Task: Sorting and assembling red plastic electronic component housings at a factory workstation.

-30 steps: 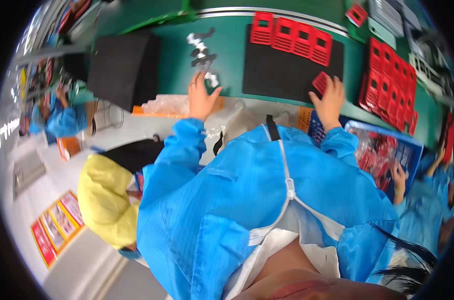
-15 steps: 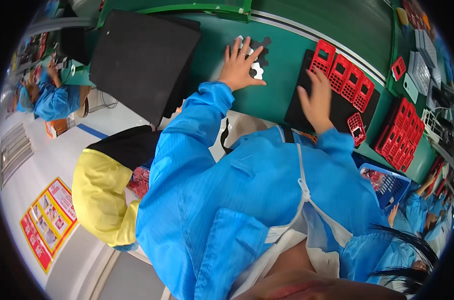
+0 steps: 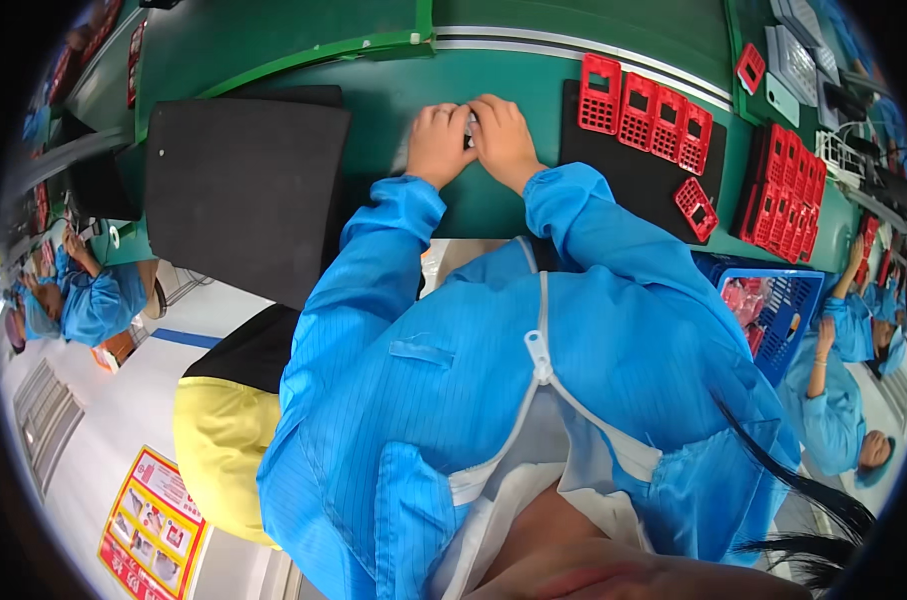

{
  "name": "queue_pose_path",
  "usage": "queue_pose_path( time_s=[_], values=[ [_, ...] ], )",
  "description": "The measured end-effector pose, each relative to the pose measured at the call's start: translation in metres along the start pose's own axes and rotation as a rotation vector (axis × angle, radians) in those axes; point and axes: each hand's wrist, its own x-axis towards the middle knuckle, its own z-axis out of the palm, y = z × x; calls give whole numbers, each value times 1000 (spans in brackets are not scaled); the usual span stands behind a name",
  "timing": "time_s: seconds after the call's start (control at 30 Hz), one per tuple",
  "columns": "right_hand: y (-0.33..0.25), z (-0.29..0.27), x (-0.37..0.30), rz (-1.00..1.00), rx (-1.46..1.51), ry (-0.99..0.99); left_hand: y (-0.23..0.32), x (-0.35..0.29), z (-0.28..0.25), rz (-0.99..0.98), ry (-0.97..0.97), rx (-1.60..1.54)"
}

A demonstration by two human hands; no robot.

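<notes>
Both hands brought together since before, left hand (image 3: 439, 142) and right hand (image 3: 504, 140) touching, fingers curled on small pale part (image 3: 470, 128), green desk (image 3: 394, 90), red frames (image 3: 646, 108) near.

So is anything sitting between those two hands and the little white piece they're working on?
Nothing visible does. The left hand and right hand meet on the green table, their fingers closed round the small white part. The red frames and black pad lie off to the sides.
</notes>
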Motion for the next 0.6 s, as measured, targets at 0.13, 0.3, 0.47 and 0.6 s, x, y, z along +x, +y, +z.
queue_pose_path(
  time_s=[0.13, 0.3, 0.47, 0.6],
  values=[
    [-7, -1, -2, 95, -45, 6, -2, 3, 5, 27, 10, 12],
    [-5, -9, 1, 39, -22, -138, -9, -5, 5, 3, 23, -24],
    [19, -27, -2, 150, 200, -117, 0, -2, 3, -31, 236, -180],
    [18, -49, 3, 293, 211, -90, -8, -7, 1, -160, 300, -243]
  ],
)
